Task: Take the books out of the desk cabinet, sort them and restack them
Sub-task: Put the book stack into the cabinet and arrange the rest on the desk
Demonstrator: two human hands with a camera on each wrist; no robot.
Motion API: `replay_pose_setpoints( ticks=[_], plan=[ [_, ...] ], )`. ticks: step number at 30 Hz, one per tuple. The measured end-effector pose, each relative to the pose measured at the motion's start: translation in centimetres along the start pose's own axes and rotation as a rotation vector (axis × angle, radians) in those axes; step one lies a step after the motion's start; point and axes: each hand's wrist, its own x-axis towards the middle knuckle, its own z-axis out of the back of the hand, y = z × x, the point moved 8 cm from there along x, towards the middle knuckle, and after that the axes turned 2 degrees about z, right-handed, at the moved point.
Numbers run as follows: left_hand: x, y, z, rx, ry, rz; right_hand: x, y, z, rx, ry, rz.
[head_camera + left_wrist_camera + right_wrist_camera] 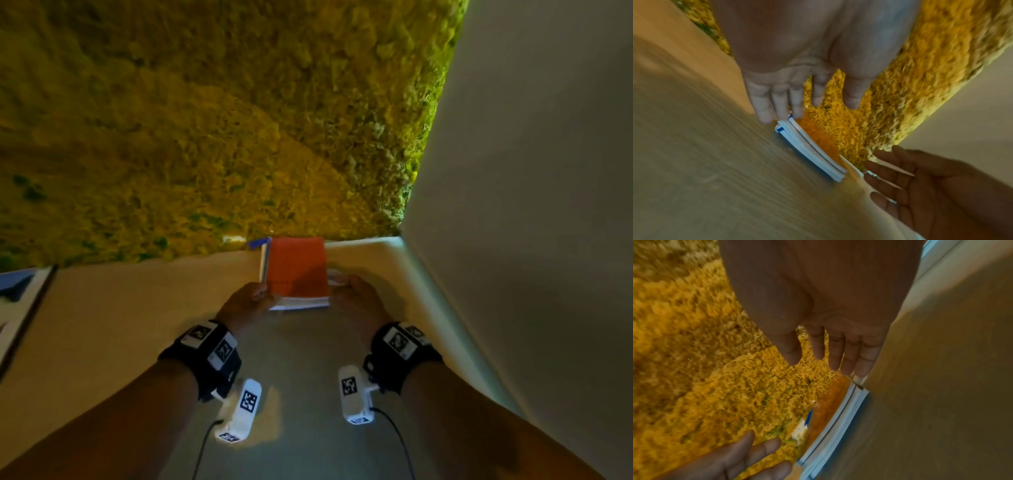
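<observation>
Both my hands bracket a small stack of books at the far edge of the desk.

Head view: my left hand [245, 301] and right hand [356, 297] sit at 9 and 3 o'clock of the stack of books [296, 270], orange cover on top, on the smooth pale desk [137, 308]; a shaggy yellow rug [205, 120] lies beyond at 12. Left wrist view: my straight fingers [780, 104] touch the stack's white page edges [809, 147], nothing clasped; the right palm is spread at 4 o'clock. Right wrist view: my fingertips [859, 360] are straight against the stack's corner, and wood grain shows on the desk.
</observation>
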Motion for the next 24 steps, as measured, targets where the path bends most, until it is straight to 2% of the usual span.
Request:
replay_pose_setpoints(
  ticks=[3, 7, 11, 13, 16, 18, 20, 22, 24],
  plan=[
    [4.8, 0.5, 0.9, 0.089, -0.152, 0.053, 6.0, -1.8, 0.7, -0.219, -0.018, -0.047],
    [8.3, 0.8, 1.0, 0.164, -0.229, 0.104, 9.5, -4.7, -0.7, -0.234, 0.009, -0.115],
    [9.8, 1.5, 1.0, 0.137, -0.235, 0.156, 9.7, -4.3, -2.4, -0.209, 0.010, -0.075],
    [9.0, 2.0, 0.7, 0.006, -0.211, 0.215, 9.0, -3.9, -2.8, -0.235, 0.018, -0.034],
    [6.8, 2.8, -0.1, -0.144, -0.133, 0.276, 7.2, -4.1, -3.4, -0.191, 0.080, -0.059],
    [5.0, 2.6, -0.8, -0.218, 0.003, 0.204, 5.5, -4.3, -4.1, -0.138, 0.160, -0.070],
    [2.6, 2.4, -0.9, -0.325, 0.113, 0.060, 3.7, -4.8, -4.6, -0.010, 0.209, -0.078],
    [-0.3, 3.4, -0.4, -0.367, 0.127, -0.062, 0.9, -5.4, -4.9, 0.166, 0.228, -0.172],
    [-3.7, 5.0, 0.3, -0.364, 0.103, -0.130, -2.2, -5.4, -5.6, 0.231, 0.251, -0.160]
  ],
)
